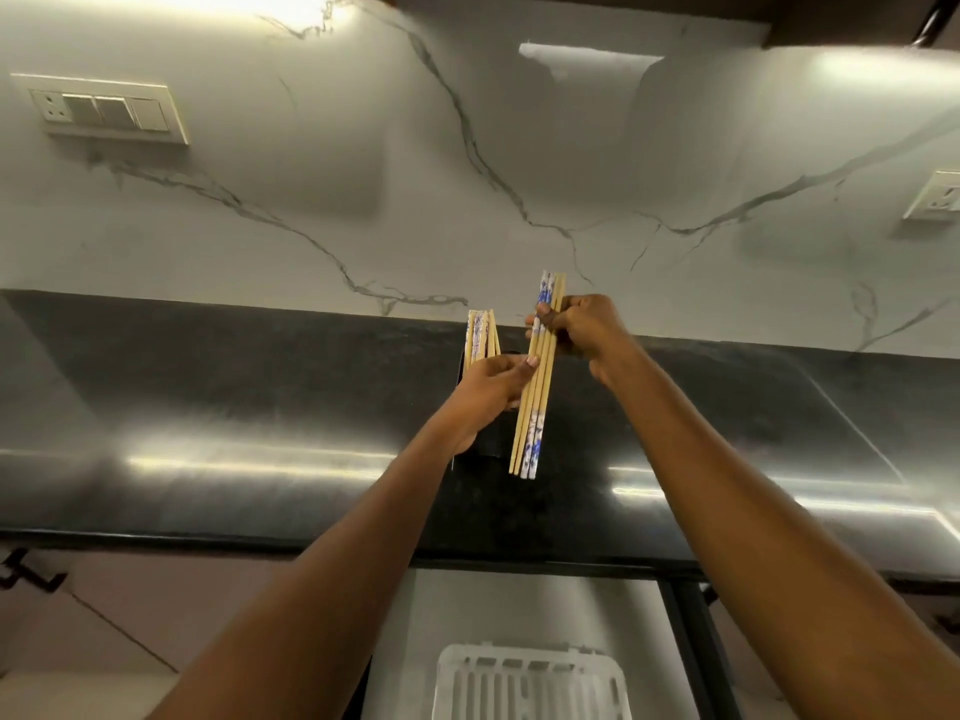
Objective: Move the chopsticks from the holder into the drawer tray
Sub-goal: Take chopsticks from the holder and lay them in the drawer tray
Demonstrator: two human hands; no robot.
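Observation:
A black holder (491, 443) stands on the dark counter, mostly hidden behind my left hand (491, 392), which wraps around it. Several wooden chopsticks (482, 335) with blue-and-white ends stick up out of the holder. My right hand (576, 330) grips another bundle of several chopsticks (535, 407) near its top; the bundle hangs slanted, clear of the holder and just to its right. My left thumb touches that bundle. A white slotted tray (530, 678) lies in the open drawer below the counter edge.
The glossy black counter (260, 407) runs across the view under a marble-patterned wall. Switch plates are on the wall at upper left (104, 109) and far right (935, 197). The open drawer (670, 641) sits under the counter front, between my forearms.

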